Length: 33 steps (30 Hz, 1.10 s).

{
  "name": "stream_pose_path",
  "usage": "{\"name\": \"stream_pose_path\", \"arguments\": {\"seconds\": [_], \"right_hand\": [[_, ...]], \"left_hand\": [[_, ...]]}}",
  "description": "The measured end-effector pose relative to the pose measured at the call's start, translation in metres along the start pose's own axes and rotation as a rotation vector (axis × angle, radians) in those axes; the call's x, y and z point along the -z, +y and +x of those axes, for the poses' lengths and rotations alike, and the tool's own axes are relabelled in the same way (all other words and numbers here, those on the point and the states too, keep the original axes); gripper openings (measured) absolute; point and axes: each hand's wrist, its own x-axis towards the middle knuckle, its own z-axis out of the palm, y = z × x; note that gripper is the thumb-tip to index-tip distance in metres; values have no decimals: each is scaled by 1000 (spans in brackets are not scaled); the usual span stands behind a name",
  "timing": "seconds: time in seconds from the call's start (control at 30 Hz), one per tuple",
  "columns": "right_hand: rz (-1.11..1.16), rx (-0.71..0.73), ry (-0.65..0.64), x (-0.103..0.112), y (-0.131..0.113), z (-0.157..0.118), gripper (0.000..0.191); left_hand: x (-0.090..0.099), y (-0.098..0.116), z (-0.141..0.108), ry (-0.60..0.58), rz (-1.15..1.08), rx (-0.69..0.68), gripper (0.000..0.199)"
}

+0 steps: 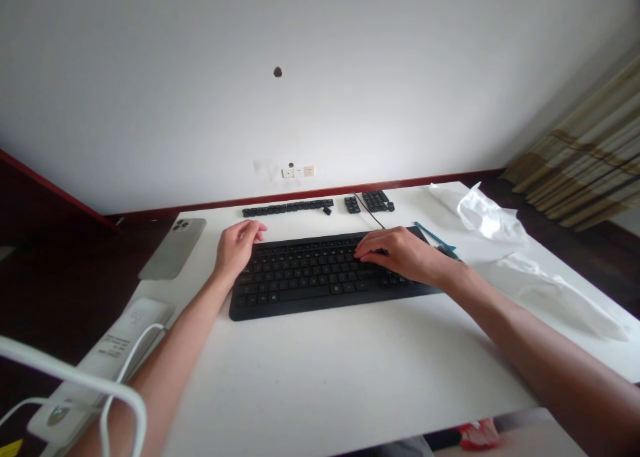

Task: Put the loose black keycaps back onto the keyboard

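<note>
surface: white table point(310, 370), smooth, a few small specks on the part in front of the keyboard. black keyboard point(300, 270) lies flat on it, set a little askew; taken as landmark.

left hand point(237, 247): at the keyboard's far left corner, fingers loosely curled; cannot tell whether anything is gripped. right hand point(395, 251): over the keyboard's right part, fingers close together and bent down to the keys; whether they pinch one is hidden.

behind the keyboard: a row of loose keycaps point(287, 208), a small keycap block point(352, 205) and a larger keycap block point(376, 201), with a thin black cable point(369, 210) running between the blocks. just off the keyboard's far right corner: blue tool point(425, 230). right of the keyboard: two pieces of crumpled clear plastic. left of the keyboard: phone point(170, 253), back up; nearer the wearer, white power strip point(107, 353) with white cords.

room: beyond the keyboard, plain pale wall point(375, 97) with sockets point(299, 172), a dark hole point(278, 72) above them, dark red baseboard point(225, 205) below. far right of the keyboard, striped curtain point(585, 150) over dark floor.
</note>
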Motion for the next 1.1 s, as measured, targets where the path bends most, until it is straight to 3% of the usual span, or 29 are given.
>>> {"name": "stream_pose_path", "arguments": {"seconds": [0.3,0.53,0.7,0.87,1.03,1.1], "right_hand": [[48,-90,57,4,4,-1,18],[56,-149,234,2,-4,2,22],[351,-232,363,-9,-5,4,52],[791,-267,410,-13,-6,13,64],[1110,-305,293,12,-33,43,63],[1142,-287,332,26,-45,56,65]], "left_hand": [[0,-1,0,1,44,-7,31],[0,-1,0,-3,52,-7,31],[0,-2,1,5,50,0,31],[-1,-2,1,-6,46,2,31],[0,1,0,-11,92,-14,34],[0,2,0,-12,94,-15,34]]}}
